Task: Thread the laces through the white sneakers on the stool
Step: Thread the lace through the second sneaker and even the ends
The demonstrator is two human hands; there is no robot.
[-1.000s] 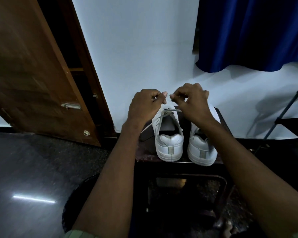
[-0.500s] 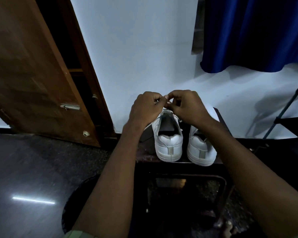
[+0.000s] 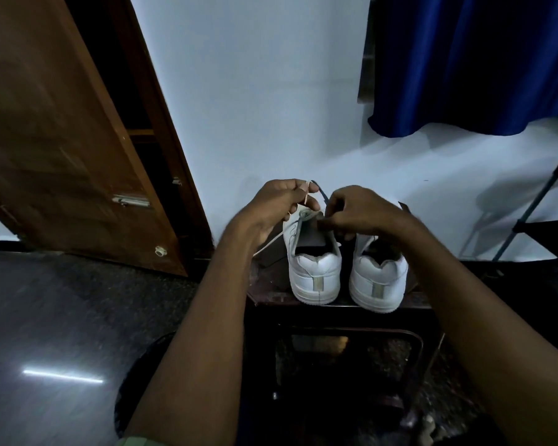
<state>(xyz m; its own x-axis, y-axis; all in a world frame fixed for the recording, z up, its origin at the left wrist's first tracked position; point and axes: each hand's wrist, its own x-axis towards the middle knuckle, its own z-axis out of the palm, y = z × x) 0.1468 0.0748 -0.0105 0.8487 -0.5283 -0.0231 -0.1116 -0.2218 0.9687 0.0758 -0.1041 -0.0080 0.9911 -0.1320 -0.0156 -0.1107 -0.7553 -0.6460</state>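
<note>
Two smooth white sneakers (image 3: 347, 272), flat lace (image 3: 273, 241) pinched by left hand (image 3: 276, 204)

Tight room around the 2 sneakers, with the wall close behind.

I see the left sneaker (image 3: 314, 272) and right sneaker (image 3: 379, 278) side by side with only a narrow gap, heels at the stool's (image 3: 268, 294) near edge. My left hand (image 3: 276, 206) and right hand (image 3: 356, 214) crowd the space above their fronts, and a lace (image 3: 271, 244) trails off to the left. The white wall (image 3: 255, 107) blocks the far side; the wooden door (image 3: 62, 149) leans in on the left. The floor (image 3: 62, 317) to the left lies open.
</note>
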